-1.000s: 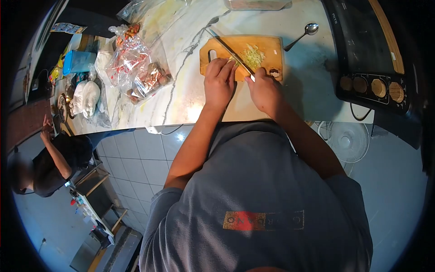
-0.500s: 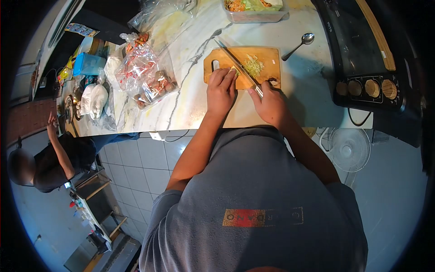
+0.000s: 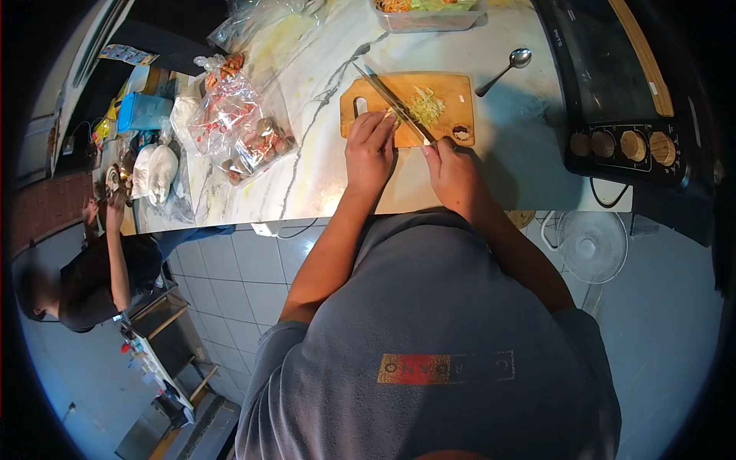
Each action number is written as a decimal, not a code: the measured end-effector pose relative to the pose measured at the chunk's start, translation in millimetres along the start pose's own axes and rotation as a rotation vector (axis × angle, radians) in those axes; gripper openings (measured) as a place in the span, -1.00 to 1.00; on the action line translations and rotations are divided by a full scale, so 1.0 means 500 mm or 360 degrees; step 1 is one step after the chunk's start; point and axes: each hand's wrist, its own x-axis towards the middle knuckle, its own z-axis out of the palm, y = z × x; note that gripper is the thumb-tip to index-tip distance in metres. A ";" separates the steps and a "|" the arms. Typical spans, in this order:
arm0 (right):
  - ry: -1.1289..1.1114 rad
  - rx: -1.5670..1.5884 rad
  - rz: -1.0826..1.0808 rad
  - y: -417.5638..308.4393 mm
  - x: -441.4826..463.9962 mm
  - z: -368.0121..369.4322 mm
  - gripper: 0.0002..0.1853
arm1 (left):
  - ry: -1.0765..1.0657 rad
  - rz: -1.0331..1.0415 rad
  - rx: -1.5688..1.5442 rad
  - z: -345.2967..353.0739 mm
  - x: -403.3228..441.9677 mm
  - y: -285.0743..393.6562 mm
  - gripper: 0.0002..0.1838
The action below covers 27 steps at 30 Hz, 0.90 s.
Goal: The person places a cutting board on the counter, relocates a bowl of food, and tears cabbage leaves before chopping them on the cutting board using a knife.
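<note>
On a wooden cutting board point(image 3: 452, 88) lies a small heap of chopped pale-green vegetable point(image 3: 425, 106). My right hand point(image 3: 458, 178) is closed around the handle of a kitchen knife point(image 3: 399, 105), whose blade slants across the board toward the upper left. To the left of the blade, my left hand point(image 3: 369, 152) has its fingers bent together over a small pale piece of vegetable point(image 3: 391, 113), mostly hidden under the fingertips. The chopped heap is on the blade's other side.
A spoon point(image 3: 504, 72) lies right of the board. Behind it stands a plastic container point(image 3: 425, 21) of shredded vegetables. Clear plastic bags point(image 3: 241, 126) of food are on the left, and a black oven point(image 3: 625, 149) on the right. Another person point(image 3: 100, 276) reaches toward the counter's far left.
The knife has shifted slightly, its tip a little further left. The other person's raised arm has come down to the counter. The view has moved a little.
</note>
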 end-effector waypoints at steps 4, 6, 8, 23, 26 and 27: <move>-0.0007 -0.0053 0.0000 0.000 0.001 0.002 -0.61 | 0.0003 0.0000 0.0022 0.002 0.001 0.000 -0.79; -0.0043 -0.0075 0.0040 -0.015 0.001 -0.005 -0.63 | 0.0014 -0.0012 0.0013 0.003 -0.001 0.001 -0.79; -0.0085 -0.0094 0.0077 -0.022 0.004 -0.004 -0.65 | 0.0006 -0.0024 0.0018 0.003 -0.001 0.002 -0.78; -0.0095 -0.0183 0.0036 0.016 0.044 0.032 -0.60 | -0.0001 -0.0051 -0.0003 0.005 -0.003 0.000 -0.79; 0.0003 -0.0184 -0.0030 0.012 0.051 0.037 -0.60 | -0.0036 -0.0053 0.0022 -0.002 -0.002 0.007 -0.79; 0.0040 -0.0189 -0.0048 0.012 0.049 0.035 -0.60 | -0.0053 -0.0051 0.0040 -0.005 0.001 0.008 -0.78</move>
